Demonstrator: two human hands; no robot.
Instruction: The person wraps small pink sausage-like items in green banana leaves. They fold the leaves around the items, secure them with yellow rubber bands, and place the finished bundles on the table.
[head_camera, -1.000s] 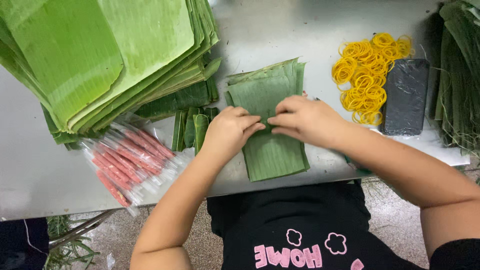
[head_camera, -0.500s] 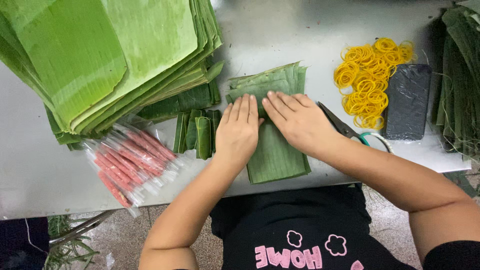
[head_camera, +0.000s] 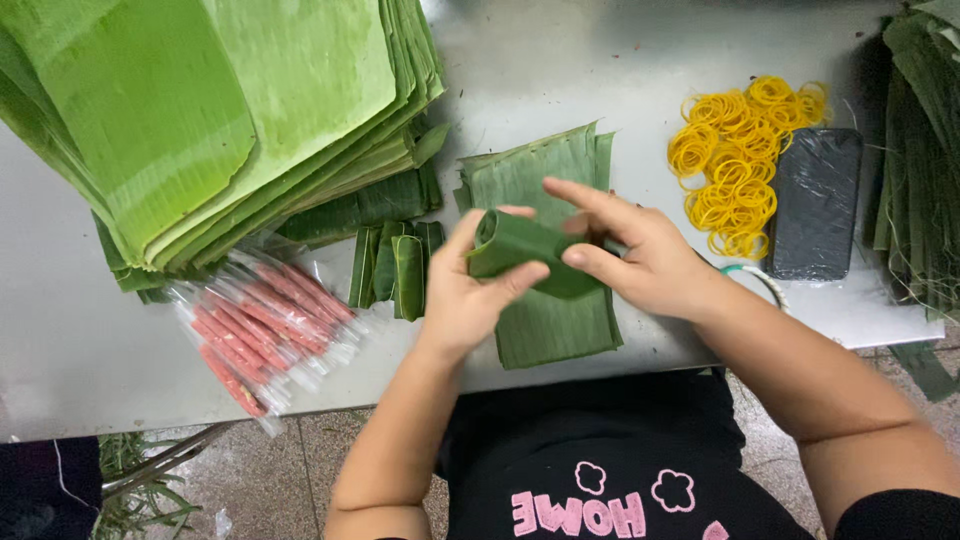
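- The left hand (head_camera: 462, 300) is curled round a rolled banana leaf (head_camera: 525, 255); thumb on the near side, fingers wrapped over the far side, closed snugly on the roll's left end.
- The right hand (head_camera: 640, 262) meets the roll from the other side. Its thumb and lower fingers pinch the roll's right end, while the index finger (head_camera: 580, 195) sticks out straight and loose above, pointing left and touching nothing that I can make out.
- The roll is lifted just above a stack of cut leaf pieces (head_camera: 545, 320) on the grey table (head_camera: 560, 70), close to the near edge, in front of the person.
- Its long axis runs left to right, slanting a little: the left end sits higher up and shows its open mouth, the right end dips toward the person.
- Just left of the stack lie a few finished small leaf rolls (head_camera: 395, 265), upright as seen from above, side by side.
- Further left, a bundle of pink sticks in clear wrappers (head_camera: 265, 325), partly under a large pile of broad leaves (head_camera: 200, 110).
- To the right, a heap of yellow rubber bands (head_camera: 735, 160) touches a dark phone (head_camera: 815, 200).
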